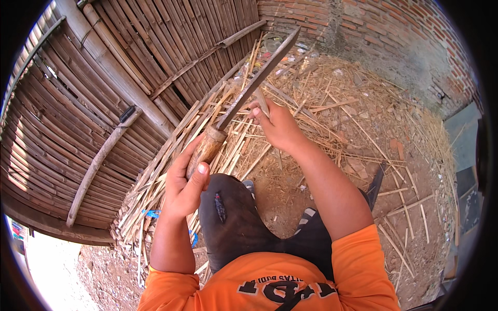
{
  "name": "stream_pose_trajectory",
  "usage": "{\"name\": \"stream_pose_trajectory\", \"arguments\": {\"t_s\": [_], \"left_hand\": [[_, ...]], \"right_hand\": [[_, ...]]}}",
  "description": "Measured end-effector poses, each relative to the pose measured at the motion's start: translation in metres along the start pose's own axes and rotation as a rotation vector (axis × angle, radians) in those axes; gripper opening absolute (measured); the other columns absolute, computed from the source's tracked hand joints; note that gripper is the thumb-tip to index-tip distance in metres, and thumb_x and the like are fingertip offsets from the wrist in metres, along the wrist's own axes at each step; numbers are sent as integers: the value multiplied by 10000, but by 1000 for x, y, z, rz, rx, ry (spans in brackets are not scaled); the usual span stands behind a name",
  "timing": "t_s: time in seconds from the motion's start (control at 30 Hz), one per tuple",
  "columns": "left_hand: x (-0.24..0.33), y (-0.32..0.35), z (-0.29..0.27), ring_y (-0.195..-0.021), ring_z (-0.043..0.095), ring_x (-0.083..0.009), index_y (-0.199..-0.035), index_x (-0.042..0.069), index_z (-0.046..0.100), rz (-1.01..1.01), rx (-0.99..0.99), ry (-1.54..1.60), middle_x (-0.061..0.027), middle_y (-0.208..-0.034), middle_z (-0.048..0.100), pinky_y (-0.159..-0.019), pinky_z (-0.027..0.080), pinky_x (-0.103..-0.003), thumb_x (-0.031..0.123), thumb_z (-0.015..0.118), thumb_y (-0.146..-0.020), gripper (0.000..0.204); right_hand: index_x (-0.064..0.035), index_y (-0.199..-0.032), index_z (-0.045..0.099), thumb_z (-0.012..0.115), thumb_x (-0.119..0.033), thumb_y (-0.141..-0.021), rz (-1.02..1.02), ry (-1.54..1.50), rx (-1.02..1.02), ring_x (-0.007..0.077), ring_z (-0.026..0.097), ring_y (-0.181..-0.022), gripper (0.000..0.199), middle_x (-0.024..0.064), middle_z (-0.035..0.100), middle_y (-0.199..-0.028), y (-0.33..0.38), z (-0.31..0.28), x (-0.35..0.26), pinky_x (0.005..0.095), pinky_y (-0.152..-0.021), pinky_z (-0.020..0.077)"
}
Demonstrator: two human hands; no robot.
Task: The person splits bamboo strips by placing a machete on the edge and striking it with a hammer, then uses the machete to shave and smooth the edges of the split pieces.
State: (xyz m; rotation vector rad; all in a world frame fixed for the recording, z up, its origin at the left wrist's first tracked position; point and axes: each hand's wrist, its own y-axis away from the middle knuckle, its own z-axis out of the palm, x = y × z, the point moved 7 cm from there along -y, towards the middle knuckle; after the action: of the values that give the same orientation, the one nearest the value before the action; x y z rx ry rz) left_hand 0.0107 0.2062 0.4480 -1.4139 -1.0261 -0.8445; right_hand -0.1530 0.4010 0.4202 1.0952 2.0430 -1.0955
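Observation:
My left hand (185,186) is wrapped round the thick wooden handle (208,146) of a machete, above my left knee. The machete's long dark blade (258,78) slants up and away to the right, its edge side uneven and worn-looking. Close to the blade's right side, my right hand (282,128) pinches a narrow, flat, greyish-brown strip (262,102). That strip looks like bamboo or wood, and part of it is hidden by the fingers. Whether it touches the blade I cannot tell.
Split bamboo strips (155,181) lie piled along the left, beside a bamboo-slat wall (78,103). More strips and shavings (332,106) cover the dirt floor toward the brick wall (394,36). A dark flat bar (377,184) sits right of my right forearm. Blue scraps (152,213) lie at left.

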Motion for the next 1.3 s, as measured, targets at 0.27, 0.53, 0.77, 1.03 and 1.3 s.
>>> {"name": "stream_pose_trajectory", "arguments": {"t_s": [0.27,0.53,0.77,1.03,1.3], "left_hand": [[-9,-5,-6,-521,381,-79,-1499,-29,390,-46,-60,138,6,-636,438,-499,338,-250,421,613,-996,711],[-11,-4,-5,-517,373,-77,-1501,-31,385,-29,-61,166,9,-635,433,-497,331,-247,449,616,-991,738],[-13,-1,-8,-594,453,-91,-1505,-4,399,-66,-99,212,0,-691,501,-539,363,-254,352,636,-996,665],[-18,-10,-6,-575,401,-84,-1495,-8,409,-82,-91,239,15,-676,450,-527,342,-256,338,640,-995,651],[-8,-18,-23,-515,344,-49,-1487,-57,372,27,-50,37,28,-626,370,-437,270,-203,465,601,-999,750]], "right_hand": [[-7,-1237,587,486,-221,-1066,78,28,-123,229,706,-953,292,132,727,-1022,1,-1,-5,397,-869,537],[-67,-1172,619,521,-286,-1041,-63,-11,-9,323,644,-696,273,144,642,-739,0,1,3,453,-673,485],[-66,-1164,622,536,-285,-1033,-14,-10,-22,322,641,-683,269,149,641,-731,2,-1,-1,449,-660,477],[-73,-1430,467,693,-344,-939,-156,124,103,393,570,-1254,605,242,573,-1346,21,-29,-9,486,-1040,463],[-32,-1424,481,715,-392,-936,484,1,-22,297,554,-1275,649,186,547,-1397,127,-145,185,443,-1023,486]]}}
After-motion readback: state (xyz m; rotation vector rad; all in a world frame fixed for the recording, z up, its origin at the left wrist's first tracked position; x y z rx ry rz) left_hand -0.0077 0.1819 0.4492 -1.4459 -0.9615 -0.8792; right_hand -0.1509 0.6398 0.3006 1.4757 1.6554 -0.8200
